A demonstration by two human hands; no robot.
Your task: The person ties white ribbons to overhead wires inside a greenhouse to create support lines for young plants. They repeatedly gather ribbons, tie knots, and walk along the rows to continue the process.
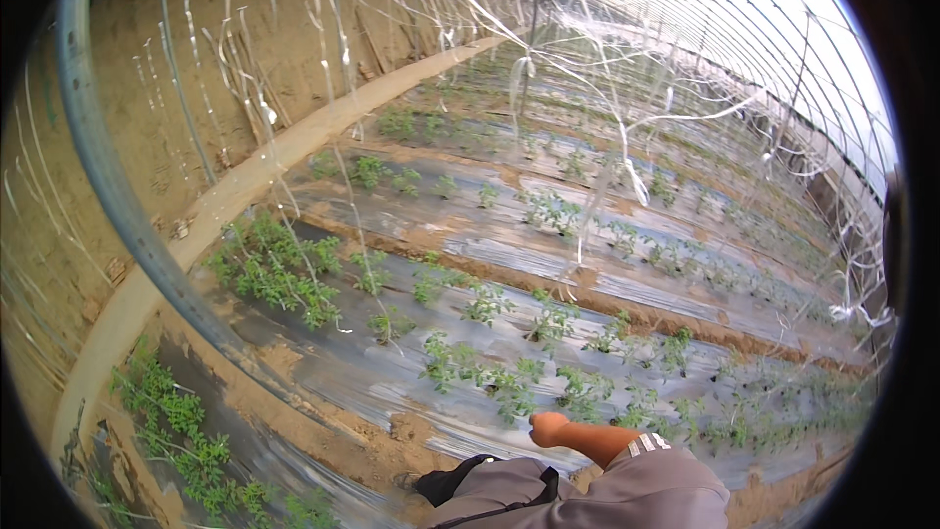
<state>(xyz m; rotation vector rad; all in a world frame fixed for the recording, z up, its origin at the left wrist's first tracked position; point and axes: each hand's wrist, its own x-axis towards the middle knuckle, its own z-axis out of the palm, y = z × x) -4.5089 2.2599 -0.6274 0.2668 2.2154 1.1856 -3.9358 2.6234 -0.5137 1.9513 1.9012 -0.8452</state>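
Note:
At the bottom of the view my right hand [547,429] hangs in front of my body, its fingers curled in; whether it holds something cannot be told. It is nearest to young green plants [584,386] growing through plastic mulch film [374,375]. The forearm is bare below a grey-brown sleeve [653,481] with pale stripes at the cuff. My left hand is out of view. A black strap [547,486] crosses the clothing, beside a black item [449,481].
A thick metal pole [117,184] curves down the left, before an earthen wall [191,51] and a narrow path [242,176]. White twine [635,180] hangs overhead across the rows. Bare soil [330,433] lies between the mulched beds. Thin greenhouse ribs [771,0] arch at the upper right.

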